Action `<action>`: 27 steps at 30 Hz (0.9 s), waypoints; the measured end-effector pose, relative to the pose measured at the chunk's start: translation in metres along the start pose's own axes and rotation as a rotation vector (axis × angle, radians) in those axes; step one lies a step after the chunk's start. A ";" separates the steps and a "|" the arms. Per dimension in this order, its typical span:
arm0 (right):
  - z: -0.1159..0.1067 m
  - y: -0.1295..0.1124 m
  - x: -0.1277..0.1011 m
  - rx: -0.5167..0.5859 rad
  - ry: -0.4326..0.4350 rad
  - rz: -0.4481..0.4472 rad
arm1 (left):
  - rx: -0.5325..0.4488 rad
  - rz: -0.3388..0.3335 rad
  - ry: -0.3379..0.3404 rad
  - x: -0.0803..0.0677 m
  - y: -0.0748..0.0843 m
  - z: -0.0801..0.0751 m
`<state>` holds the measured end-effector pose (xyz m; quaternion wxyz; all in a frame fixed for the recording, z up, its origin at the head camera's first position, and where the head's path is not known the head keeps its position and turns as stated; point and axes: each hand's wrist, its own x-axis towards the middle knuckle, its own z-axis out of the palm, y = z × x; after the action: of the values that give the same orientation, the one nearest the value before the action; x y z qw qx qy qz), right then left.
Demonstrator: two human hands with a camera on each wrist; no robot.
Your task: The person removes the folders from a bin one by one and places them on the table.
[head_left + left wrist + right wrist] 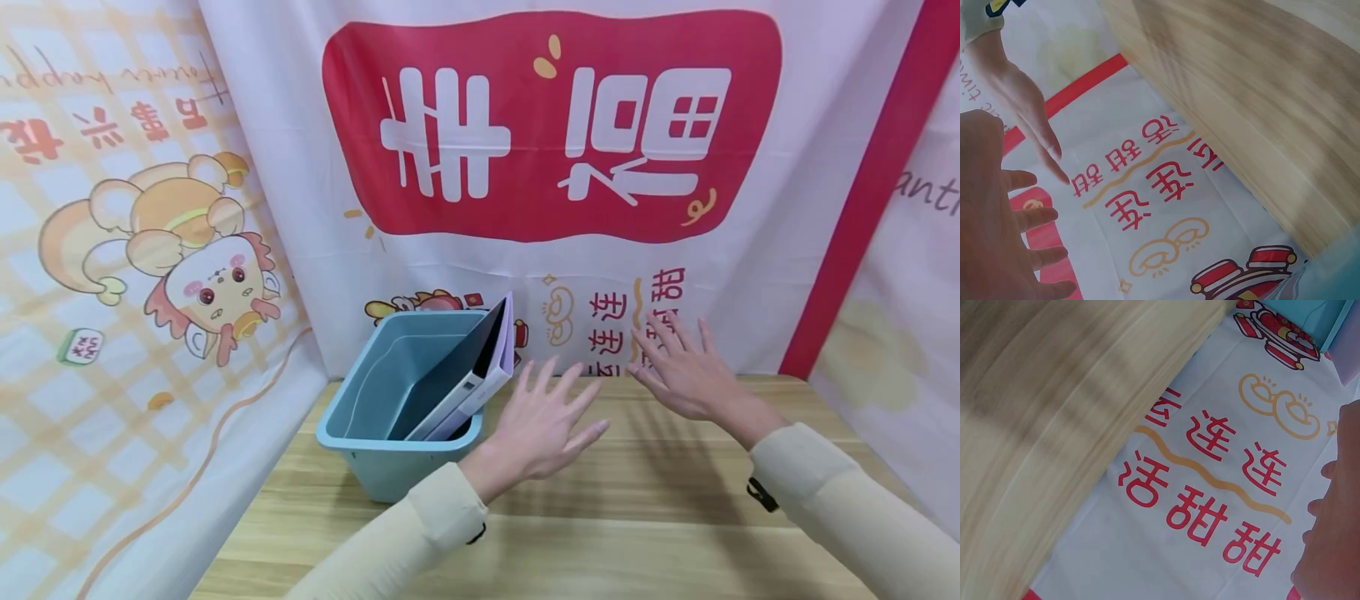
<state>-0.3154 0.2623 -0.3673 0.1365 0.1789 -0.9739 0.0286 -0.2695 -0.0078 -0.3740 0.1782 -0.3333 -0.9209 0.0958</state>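
Head view, left hand: the left hand (542, 421) hangs above the table (615, 533) with fingers spread and straight, gripping nothing; the blue bin (397, 400) sits just off its thumb side.
Head view, right hand: the right hand (686, 371) is likewise flat and splayed, empty, further out toward the printed cloth (555, 125) at the back.
Head view, folder: a dark folder (468, 375) leans tilted inside the bin, its top corner poking above the rim, just beside the left fingertips but apart from them.
Head view, risk: the folder looks propped rather than settled; I'd guess a brush from the left hand could tip it over the rim, or nudge the light bin along the table.
Left wrist view: the left hand (997, 237) shows open fingers with nothing between them; the right hand (1019, 103) hangs beyond it, also flat. A sliver of the bin (1335, 275) shows at the lower corner.
Left wrist risk: the hands sit close together, so they could knock each other if both move inward.
Right wrist view: only the edge of the right hand (1335, 519) shows, fingers loosely extended, holding nothing; table wood and cloth fill the rest, a bit of bin (1310, 315) far beyond the fingertips.
Right wrist risk: the wood is blurred, so how near the palm is to it I cannot tell.
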 end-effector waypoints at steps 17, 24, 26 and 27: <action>0.001 -0.005 -0.010 -0.011 0.009 -0.001 | 0.008 0.056 0.044 -0.024 -0.004 -0.004; -0.002 -0.014 -0.013 0.015 0.038 -0.026 | 0.020 0.063 0.073 -0.034 -0.008 -0.009; -0.001 -0.016 -0.014 0.029 0.044 -0.026 | 0.018 0.060 0.082 -0.036 -0.008 -0.009; -0.001 -0.018 -0.015 0.035 0.043 -0.026 | 0.015 0.058 0.086 -0.038 -0.009 -0.009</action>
<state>-0.2953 0.2506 -0.3704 0.1545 0.1931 -0.9678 0.0479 -0.2442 -0.0384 -0.3731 0.2175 -0.3624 -0.9015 0.0933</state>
